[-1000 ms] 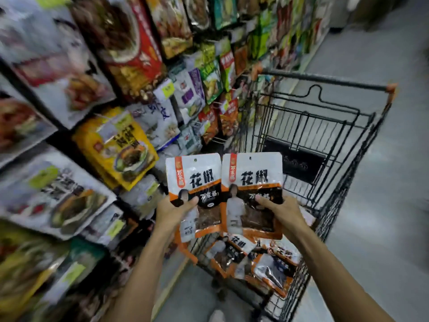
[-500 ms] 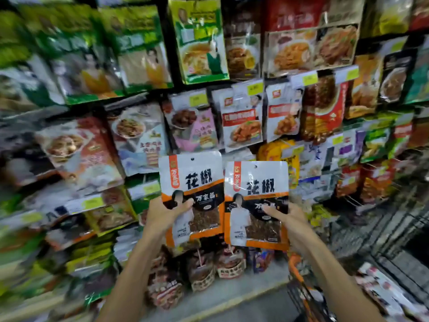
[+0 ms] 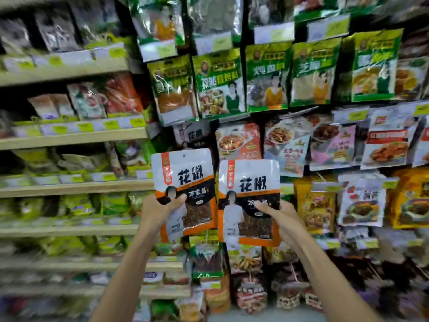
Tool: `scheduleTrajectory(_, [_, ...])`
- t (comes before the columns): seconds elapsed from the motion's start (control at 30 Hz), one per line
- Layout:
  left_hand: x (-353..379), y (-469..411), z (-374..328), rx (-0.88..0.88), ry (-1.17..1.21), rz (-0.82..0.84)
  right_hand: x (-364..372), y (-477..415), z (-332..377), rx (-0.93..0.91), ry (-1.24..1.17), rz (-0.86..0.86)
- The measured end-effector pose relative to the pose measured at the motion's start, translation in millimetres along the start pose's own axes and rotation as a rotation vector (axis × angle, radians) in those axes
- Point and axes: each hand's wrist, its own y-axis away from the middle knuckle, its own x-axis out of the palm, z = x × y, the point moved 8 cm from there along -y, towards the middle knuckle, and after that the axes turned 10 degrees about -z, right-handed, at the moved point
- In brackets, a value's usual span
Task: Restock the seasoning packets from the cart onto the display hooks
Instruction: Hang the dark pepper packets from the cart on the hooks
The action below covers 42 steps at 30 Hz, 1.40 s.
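Since the earlier frames the view has been swung away from the cart, which has passed out of sight, and up onto the wall of hanging goods; both packets have been carried along with it.

Much is hard to make out. The pale wooden shelves on the left are smeared by motion blur, and the goods on them cannot be read. The display hooks are hidden behind the hanging bags, and both forearms are cut off by the lower edge.

A white-and-orange plastic seasoning packet with black lettering is gripped by the left hand. The thumb is laid across its front at the lower left and the fingers are hidden behind it. A second packet of the same kind is gripped by the right hand, thumb on the front at the lower right.

Both are held upright, side by side, with inner edges touching or overlapping; which cannot be told. A similar white hanging packet is partly hidden just above and behind the left one, below a row of green foil bags.
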Motion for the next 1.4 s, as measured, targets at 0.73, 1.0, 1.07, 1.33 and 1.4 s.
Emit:
scheduleTrajectory(0.73, [-81.6, -148.7, 31.1, 0.095, -0.046, -0.234, 210.5, -160.0, 24.1, -0.045, 0.006, 0.171])
scheduleTrajectory(1.0, [-58.5, -171.8, 43.9, 0.081, -0.039, -0.216, 223.2, -203.8, 21.2, -0.096, -0.006, 0.16])
scheduleTrajectory(1.07, [-53.1, -178.7, 47.0, 0.085, -0.037, -0.184, 224.6, -209.3, 20.1, -0.09, -0.003, 0.153])
scheduleTrajectory(1.33, [-43.5, -199.5, 54.8, 0.109, 0.017, -0.125, 233.3, -237.6, 13.1, -0.059, -0.008, 0.019])
scheduleTrajectory(1.4, [-41.0, -203.2, 57.1, 0.098, 0.019, -0.109, 236.9, -246.9, 16.6, -0.065, -0.023, -0.028])
